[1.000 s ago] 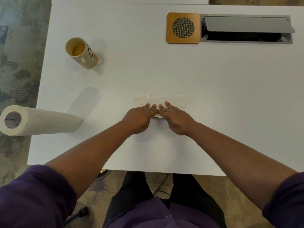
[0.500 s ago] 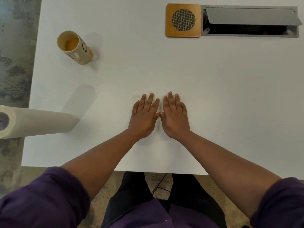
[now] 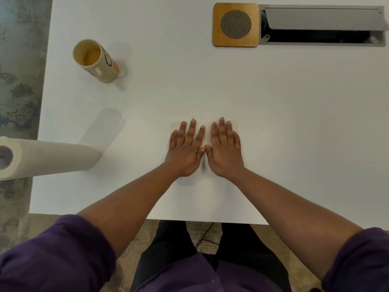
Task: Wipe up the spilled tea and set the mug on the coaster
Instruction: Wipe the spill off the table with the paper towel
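both hands, left hand (image 3: 185,150) and right hand (image 3: 224,150), lie flat and open, gripping nothing, pressing a paper towel (image 3: 207,127) right of the mug (image 3: 96,60).

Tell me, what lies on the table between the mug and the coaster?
Nothing: in the head view, only bare white table lies between the mug and the coaster.

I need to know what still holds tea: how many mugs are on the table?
1. The mug stands at the table's far left, apart from the coaster.
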Demonstrator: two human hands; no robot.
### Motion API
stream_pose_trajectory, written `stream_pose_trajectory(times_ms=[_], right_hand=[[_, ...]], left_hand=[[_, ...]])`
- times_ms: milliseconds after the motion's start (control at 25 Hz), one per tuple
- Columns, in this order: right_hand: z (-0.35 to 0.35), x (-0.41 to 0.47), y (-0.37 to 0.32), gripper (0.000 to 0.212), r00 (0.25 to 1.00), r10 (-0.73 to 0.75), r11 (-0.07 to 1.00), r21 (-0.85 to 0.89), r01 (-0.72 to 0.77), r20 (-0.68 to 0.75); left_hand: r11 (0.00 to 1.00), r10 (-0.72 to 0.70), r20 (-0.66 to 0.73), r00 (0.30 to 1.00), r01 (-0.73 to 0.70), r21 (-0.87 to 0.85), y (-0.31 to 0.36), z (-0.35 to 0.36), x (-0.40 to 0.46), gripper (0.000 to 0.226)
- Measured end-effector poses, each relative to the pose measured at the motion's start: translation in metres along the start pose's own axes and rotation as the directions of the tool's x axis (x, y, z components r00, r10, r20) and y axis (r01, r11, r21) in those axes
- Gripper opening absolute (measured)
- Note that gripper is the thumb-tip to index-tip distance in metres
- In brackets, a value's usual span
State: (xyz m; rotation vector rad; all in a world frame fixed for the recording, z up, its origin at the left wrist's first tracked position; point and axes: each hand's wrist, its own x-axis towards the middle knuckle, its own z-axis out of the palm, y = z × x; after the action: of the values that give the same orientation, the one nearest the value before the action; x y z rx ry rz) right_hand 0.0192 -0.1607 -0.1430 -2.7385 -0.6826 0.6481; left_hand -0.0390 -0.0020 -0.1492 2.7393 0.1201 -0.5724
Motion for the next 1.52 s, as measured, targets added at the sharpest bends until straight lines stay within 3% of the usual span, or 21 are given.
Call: stream_pose_trajectory(times_ms=[160,320,560,840,1040,1160,1320,1520], right_hand=[[-0.005,-0.012,-0.017,0.079,0.965,0.216,0.967,0.170,-0.190,-0.150],[-0.007,-0.007,-0.026,0.078,0.932,0.349,0.915,0.250,-0.316,-0.098],[-0.010,-0.001,-0.026,0.059,0.948,0.291,0.947,0.180,-0.267,-0.127],[-0.009,0.002,-0.032,0.039,0.958,0.260,0.931,0.294,-0.216,-0.118],[-0.012,-0.001,-0.029,0.064,0.952,0.298,0.917,0.296,-0.267,-0.064],[-0.007,-0.008,-0.034,0.078,0.936,0.352,0.907,0.248,-0.340,-0.004],[-0.010,-0.011,-0.035,0.071,0.942,0.334,0.856,0.410,-0.316,0.029],[-0.021,-0.012,-0.024,0.065,0.948,0.309,0.745,0.599,-0.294,0.081]], left_hand=[[0.986,-0.125,-0.150,0.981,0.106,-0.126,0.004,-0.012,-0.007,0.071],[0.957,-0.209,-0.192,0.959,0.161,-0.241,0.003,-0.021,-0.007,0.059],[0.927,-0.225,-0.222,0.949,0.139,-0.348,0.002,-0.021,-0.007,0.048],[0.877,-0.299,-0.263,0.917,0.155,-0.456,0.012,-0.018,-0.003,0.024],[0.836,-0.374,-0.255,0.892,0.205,-0.510,0.013,-0.022,0.001,0.013],[0.786,-0.413,-0.224,0.883,0.221,-0.578,0.019,-0.021,0.002,0.013],[0.684,-0.394,-0.168,0.904,0.167,-0.710,0.034,-0.017,0.002,0.012],[0.387,-0.456,-0.023,0.890,0.175,-0.905,0.046,-0.019,0.007,0.011]])
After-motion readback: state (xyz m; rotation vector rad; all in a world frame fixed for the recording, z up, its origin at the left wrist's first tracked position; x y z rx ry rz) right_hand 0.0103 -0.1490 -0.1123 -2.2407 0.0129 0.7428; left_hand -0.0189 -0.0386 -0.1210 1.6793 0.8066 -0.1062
